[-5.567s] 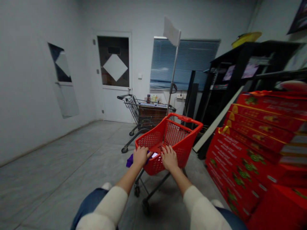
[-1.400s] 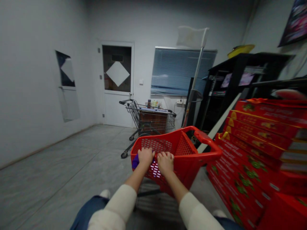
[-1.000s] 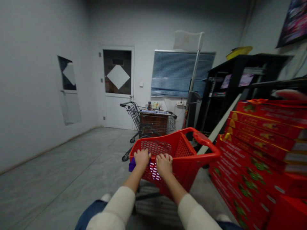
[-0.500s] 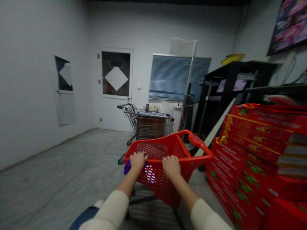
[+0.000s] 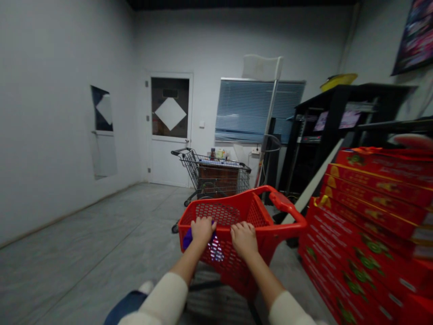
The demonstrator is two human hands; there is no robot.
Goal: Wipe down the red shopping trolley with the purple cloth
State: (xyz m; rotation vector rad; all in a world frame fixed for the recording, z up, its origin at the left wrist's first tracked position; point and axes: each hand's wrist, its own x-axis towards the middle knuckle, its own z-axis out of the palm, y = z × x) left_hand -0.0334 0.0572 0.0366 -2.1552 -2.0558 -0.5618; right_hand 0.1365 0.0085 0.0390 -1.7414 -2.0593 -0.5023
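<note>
Side-on in front of me stands a red plastic shopping cart (image 5: 233, 262) with perforated walls and its handle (image 5: 286, 203) at the right. My left hand (image 5: 202, 231) is closed over the near rim of the basket and also presses a purple cloth (image 5: 187, 239) against it. Farther right on the same rim, my right hand (image 5: 244, 239) curls its fingers over the edge. My thumbs and the inside of both grips are hidden. Light shows through holes in the wall between my hands.
Behind the red cart stands a black wire cart (image 5: 189, 162) beside a brown box (image 5: 218, 180). Stacked red cartons (image 5: 365, 234) rise close on the right, near a black shelf (image 5: 338, 99). A white door (image 5: 169, 158) is in the back wall. Concrete floor (image 5: 111, 234) stretches to the left.
The view has turned slightly left, so the room appears shifted to the right. Both hands keep their hold on the cart's rim.
</note>
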